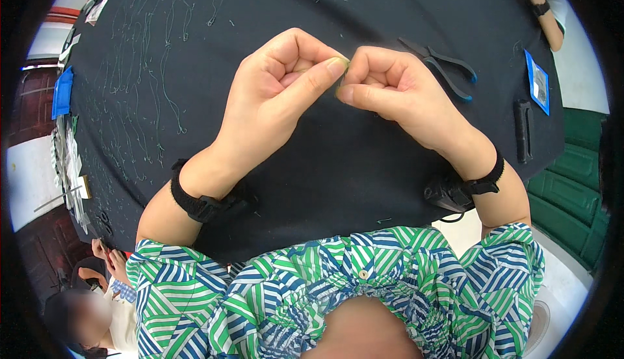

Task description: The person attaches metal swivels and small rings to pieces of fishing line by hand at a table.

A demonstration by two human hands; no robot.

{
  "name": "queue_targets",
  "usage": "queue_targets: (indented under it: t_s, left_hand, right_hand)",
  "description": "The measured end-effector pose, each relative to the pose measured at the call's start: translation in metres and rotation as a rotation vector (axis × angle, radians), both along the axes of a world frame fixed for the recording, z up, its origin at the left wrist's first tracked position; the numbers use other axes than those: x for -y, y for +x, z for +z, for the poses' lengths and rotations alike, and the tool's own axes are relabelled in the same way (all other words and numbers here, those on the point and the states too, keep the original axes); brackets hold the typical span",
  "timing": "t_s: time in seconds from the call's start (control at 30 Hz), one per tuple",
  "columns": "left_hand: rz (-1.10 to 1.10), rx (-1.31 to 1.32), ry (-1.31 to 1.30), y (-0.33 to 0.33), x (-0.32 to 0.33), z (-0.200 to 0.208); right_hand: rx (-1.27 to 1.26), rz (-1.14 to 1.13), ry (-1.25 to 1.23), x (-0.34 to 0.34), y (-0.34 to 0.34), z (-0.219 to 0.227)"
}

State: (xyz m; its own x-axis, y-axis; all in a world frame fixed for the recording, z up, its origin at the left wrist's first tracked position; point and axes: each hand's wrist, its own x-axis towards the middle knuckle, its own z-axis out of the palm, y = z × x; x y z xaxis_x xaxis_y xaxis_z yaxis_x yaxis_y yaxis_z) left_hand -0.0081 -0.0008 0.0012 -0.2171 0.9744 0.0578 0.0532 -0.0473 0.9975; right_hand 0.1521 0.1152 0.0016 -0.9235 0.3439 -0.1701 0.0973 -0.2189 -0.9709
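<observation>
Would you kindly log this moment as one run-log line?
Left hand: pinched | right hand: pinched, beside left | anything held: unclear | blue-tipped pliers: open on black cloth | thin green strands: spread at left

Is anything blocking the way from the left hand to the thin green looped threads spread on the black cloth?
Nothing visible does. Only bare black cloth lies between the left hand and the nearest thin green looped threads. The black pliers with blue handle tips lie over by the right hand, off that path.
</observation>
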Motion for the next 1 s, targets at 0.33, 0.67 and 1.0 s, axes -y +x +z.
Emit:
queue_targets:
  t_s: [0.33,0.67,1.0]
  left_hand:
    - [-0.075,0.196,-0.051,0.001,0.000,-0.003]
    - [0.010,0.202,-0.120,0.000,-0.001,-0.001]
    - [0.016,0.293,-0.156,-0.002,0.000,-0.001]
  right_hand:
    - [0.048,0.064,-0.100,-0.001,0.001,0.000]
    - [-0.050,-0.147,0.350,-0.006,0.000,-0.014]
    - [-0.095,-0.125,0.955,-0.009,0.007,0.007]
